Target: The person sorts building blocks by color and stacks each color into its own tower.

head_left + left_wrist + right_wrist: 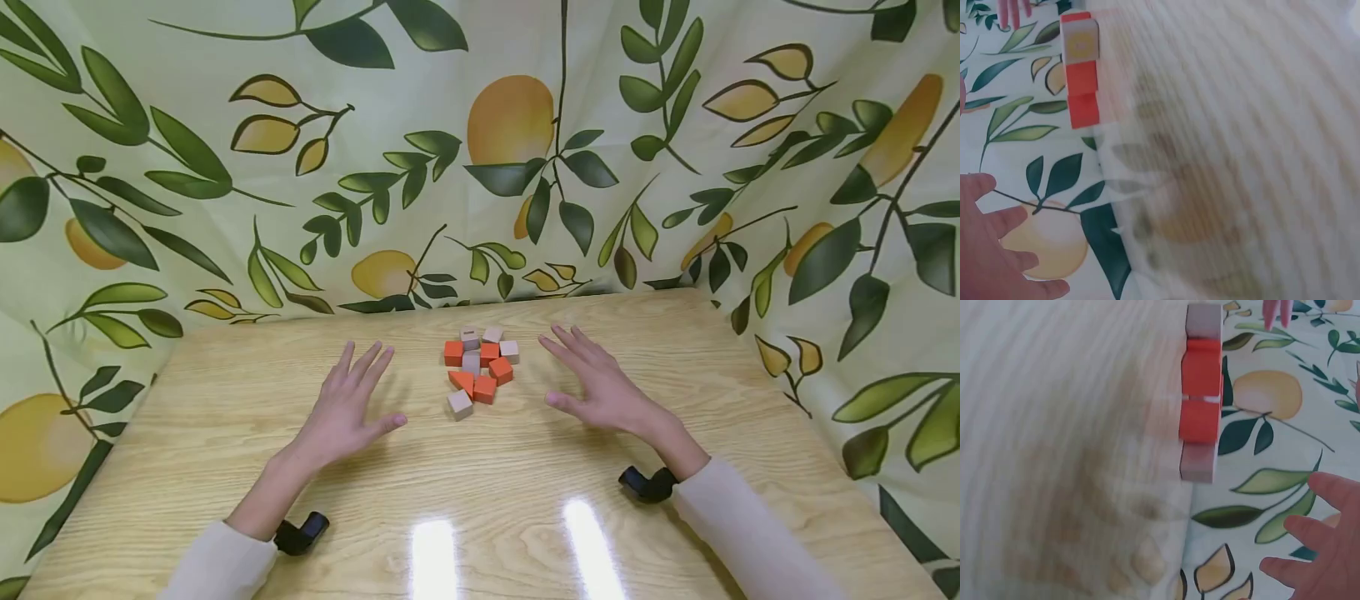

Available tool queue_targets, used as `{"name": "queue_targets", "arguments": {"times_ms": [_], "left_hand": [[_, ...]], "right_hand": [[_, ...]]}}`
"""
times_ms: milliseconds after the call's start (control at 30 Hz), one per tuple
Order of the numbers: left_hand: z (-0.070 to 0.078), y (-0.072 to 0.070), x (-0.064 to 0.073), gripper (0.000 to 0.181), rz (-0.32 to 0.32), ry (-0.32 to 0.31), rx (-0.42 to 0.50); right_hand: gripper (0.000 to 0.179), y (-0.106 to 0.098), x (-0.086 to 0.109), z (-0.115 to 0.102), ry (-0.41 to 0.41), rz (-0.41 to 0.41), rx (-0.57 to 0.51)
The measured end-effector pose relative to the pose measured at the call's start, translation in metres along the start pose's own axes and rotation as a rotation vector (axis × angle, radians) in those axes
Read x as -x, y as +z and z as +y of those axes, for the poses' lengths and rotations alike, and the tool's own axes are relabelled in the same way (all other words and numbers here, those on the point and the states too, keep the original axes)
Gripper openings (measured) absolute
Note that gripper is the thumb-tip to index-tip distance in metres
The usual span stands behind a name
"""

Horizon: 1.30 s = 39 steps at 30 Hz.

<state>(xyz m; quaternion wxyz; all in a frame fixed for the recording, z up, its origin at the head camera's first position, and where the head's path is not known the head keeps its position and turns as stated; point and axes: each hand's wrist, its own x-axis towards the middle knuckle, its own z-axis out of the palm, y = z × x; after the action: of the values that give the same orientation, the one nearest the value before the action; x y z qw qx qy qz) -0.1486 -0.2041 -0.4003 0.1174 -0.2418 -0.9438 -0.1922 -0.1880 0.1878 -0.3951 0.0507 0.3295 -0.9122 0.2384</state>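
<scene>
A loose cluster of small wooden blocks lies on the table between the two hands. Some are red cubes (485, 389), others pale greyish cubes (460, 405), and one is a red triangular block (462, 382). To the left of the cluster, my left hand (348, 412) has its fingers spread and holds nothing. My right hand (600, 383) is on the other side, fingers extended and thumb apart, also with nothing in it. In the left wrist view a pale block (1080, 42) stands in front of red ones; the right wrist view shows red blocks (1200, 419) between pale ones.
The light wood-grain table (360, 525) reflects two bright strips of light near its front. Behind it and along the sides hangs a cloth (420, 100) printed with leaves and fruit. A black wrist device (302, 533) is at the left wrist, another (647, 484) at the right.
</scene>
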Motion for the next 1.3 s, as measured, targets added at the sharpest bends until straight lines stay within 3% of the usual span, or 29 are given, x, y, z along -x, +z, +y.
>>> {"name": "queue_targets", "arguments": {"times_ms": [233, 433, 700, 867, 1033, 1200, 1300], "left_hand": [[0.008, 0.009, 0.002, 0.089, 0.010, -0.031, 0.097], [0.013, 0.016, 0.005, 0.089, 0.001, -0.063, 0.164], [0.017, 0.017, 0.006, 0.088, -0.016, -0.142, 0.294], [0.020, 0.026, 0.006, 0.086, -0.046, -0.170, 0.413], [0.025, 0.036, 0.006, 0.083, -0.052, -0.180, 0.520], [0.026, 0.051, 0.007, 0.076, 0.035, -0.172, 0.540], [0.027, 0.058, 0.007, 0.071, 0.087, -0.164, 0.569]], "right_hand": [[0.074, 0.017, -0.003, -0.008, -0.083, 0.061, -0.082], [0.070, 0.031, -0.004, -0.011, -0.105, 0.116, -0.215], [0.064, 0.049, -0.006, -0.021, -0.139, 0.113, -0.335], [0.045, 0.056, -0.007, -0.026, -0.127, 0.151, -0.513], [0.038, 0.066, -0.008, -0.037, -0.094, 0.151, -0.689], [0.034, 0.064, -0.009, -0.059, -0.067, 0.108, -0.914], [0.035, 0.069, -0.010, -0.062, -0.065, 0.095, -0.976]]}}
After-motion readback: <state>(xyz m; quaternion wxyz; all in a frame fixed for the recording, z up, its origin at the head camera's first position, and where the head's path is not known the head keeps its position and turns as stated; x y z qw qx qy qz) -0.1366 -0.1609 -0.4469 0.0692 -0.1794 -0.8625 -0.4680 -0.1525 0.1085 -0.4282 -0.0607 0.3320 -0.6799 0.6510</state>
